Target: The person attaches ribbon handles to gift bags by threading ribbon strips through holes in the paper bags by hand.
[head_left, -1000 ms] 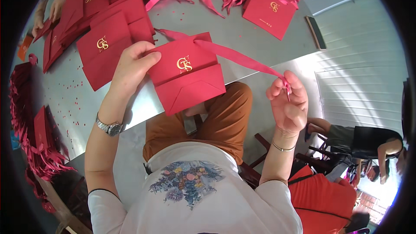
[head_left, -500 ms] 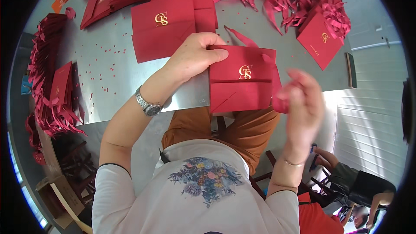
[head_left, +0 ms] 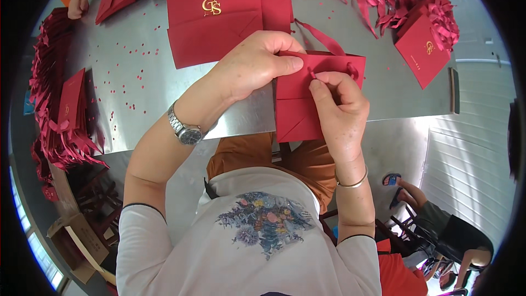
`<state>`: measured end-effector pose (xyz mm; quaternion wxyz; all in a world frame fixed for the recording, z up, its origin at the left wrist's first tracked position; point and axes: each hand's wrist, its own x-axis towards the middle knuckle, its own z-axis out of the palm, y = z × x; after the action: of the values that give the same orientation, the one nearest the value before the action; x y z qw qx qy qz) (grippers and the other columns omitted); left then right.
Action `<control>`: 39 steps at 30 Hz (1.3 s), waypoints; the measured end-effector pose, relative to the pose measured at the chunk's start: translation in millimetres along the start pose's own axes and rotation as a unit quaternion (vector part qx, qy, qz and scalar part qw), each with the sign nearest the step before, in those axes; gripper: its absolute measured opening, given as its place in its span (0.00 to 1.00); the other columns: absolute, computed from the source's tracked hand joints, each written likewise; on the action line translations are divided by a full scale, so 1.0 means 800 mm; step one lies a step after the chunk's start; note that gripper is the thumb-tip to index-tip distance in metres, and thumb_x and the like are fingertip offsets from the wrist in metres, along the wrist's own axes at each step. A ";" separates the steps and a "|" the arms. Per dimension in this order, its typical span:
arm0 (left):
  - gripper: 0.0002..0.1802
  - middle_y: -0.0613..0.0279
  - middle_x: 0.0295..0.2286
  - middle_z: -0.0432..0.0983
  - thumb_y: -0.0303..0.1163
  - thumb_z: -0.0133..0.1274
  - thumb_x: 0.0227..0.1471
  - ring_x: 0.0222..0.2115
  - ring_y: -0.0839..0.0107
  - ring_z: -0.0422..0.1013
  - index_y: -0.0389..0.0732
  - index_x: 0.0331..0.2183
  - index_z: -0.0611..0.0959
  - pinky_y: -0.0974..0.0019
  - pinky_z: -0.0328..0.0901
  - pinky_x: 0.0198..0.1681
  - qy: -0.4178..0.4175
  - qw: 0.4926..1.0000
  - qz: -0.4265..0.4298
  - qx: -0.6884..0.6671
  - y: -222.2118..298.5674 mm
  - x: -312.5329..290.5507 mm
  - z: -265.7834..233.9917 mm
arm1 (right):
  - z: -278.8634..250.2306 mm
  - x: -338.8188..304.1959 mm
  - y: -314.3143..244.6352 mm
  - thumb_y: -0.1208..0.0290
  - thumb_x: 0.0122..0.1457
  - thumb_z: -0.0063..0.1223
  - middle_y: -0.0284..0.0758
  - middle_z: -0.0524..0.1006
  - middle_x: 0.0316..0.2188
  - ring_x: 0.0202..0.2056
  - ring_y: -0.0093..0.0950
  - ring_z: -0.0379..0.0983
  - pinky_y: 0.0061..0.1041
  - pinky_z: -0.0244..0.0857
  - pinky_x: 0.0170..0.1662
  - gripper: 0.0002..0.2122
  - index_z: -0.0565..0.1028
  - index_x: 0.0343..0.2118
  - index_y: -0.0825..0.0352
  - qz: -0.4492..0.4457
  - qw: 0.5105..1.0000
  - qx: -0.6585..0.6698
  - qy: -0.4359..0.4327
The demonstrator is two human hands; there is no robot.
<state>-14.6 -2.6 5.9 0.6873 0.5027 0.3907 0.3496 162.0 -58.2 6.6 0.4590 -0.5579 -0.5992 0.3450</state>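
Observation:
A small red paper bag [head_left: 296, 115] with a folded-up bottom stands over the near edge of the metal table, close to my body. My left hand [head_left: 257, 63] is closed on its upper left edge, thumb on the front face. A red ribbon [head_left: 320, 35] loops behind the top edge, and a part of it shows near the bag's upper right corner. At the front face, just below the rim, my right hand [head_left: 344, 115] pinches a short bit of ribbon between thumb and forefinger. That hand covers the right part of the bag.
Flat red bags [head_left: 213, 38] lie stacked beyond my left hand. Loose ribbons [head_left: 378, 0] heap at the far right, by another red bag [head_left: 422, 52]. Ribboned bags [head_left: 49, 87] line the left edge. Red paper dots [head_left: 134, 85] litter the table [head_left: 235, 126]. Another person's hand [head_left: 78, 5] is far left.
My right hand has moved left and up from beside the bag to its front face with the ribbon. The bag shifted slightly right in view. The other person's hand came nearer.

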 end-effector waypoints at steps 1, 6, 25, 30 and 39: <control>0.07 0.68 0.30 0.74 0.24 0.53 0.53 0.32 0.81 0.67 0.34 0.35 0.80 0.76 0.63 0.37 0.000 1.000 -0.003 -0.001 0.002 -0.001 0.001 | 0.002 0.000 -0.002 0.79 0.54 0.57 0.29 0.77 0.23 0.25 0.14 0.70 0.16 0.66 0.31 0.03 0.77 0.32 0.70 0.003 1.000 0.000 -0.001; 0.06 0.70 0.29 0.73 0.24 0.53 0.53 0.32 0.82 0.66 0.34 0.35 0.80 0.77 0.62 0.38 0.013 0.997 0.021 0.067 0.008 -0.007 0.003 | 0.006 0.004 -0.008 0.79 0.54 0.57 0.27 0.77 0.22 0.25 0.13 0.69 0.15 0.65 0.30 0.02 0.77 0.31 0.71 0.018 0.999 0.023 0.025; 0.09 0.56 0.29 0.76 0.18 0.53 0.47 0.30 0.64 0.74 0.33 0.34 0.81 0.66 0.68 0.35 0.133 0.906 0.246 0.319 -0.008 -0.017 0.030 | 0.013 0.027 -0.045 0.75 0.47 0.55 0.37 0.75 0.17 0.20 0.36 0.74 0.31 0.68 0.24 0.02 0.74 0.22 0.66 -0.133 0.923 -0.361 0.002; 0.09 0.54 0.29 0.76 0.17 0.53 0.46 0.31 0.61 0.74 0.33 0.33 0.81 0.66 0.68 0.34 0.162 0.902 0.239 0.322 -0.011 -0.018 0.027 | 0.020 0.036 -0.045 0.74 0.47 0.53 0.39 0.76 0.18 0.22 0.39 0.75 0.34 0.69 0.26 0.03 0.75 0.21 0.67 -0.140 0.894 -0.424 -0.036; 0.09 0.56 0.31 0.77 0.17 0.51 0.49 0.31 0.66 0.74 0.33 0.34 0.81 0.68 0.68 0.34 0.174 0.894 0.260 0.321 -0.016 -0.014 0.025 | 0.007 0.056 -0.047 0.74 0.46 0.54 0.42 0.77 0.20 0.25 0.39 0.76 0.33 0.69 0.31 0.05 0.78 0.21 0.69 -0.005 0.966 -0.242 -0.091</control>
<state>-0.7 -23.7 -0.9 0.2942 0.7110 0.4504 0.4529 145.4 -18.5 46.5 0.2556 -0.6160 -0.7066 0.2365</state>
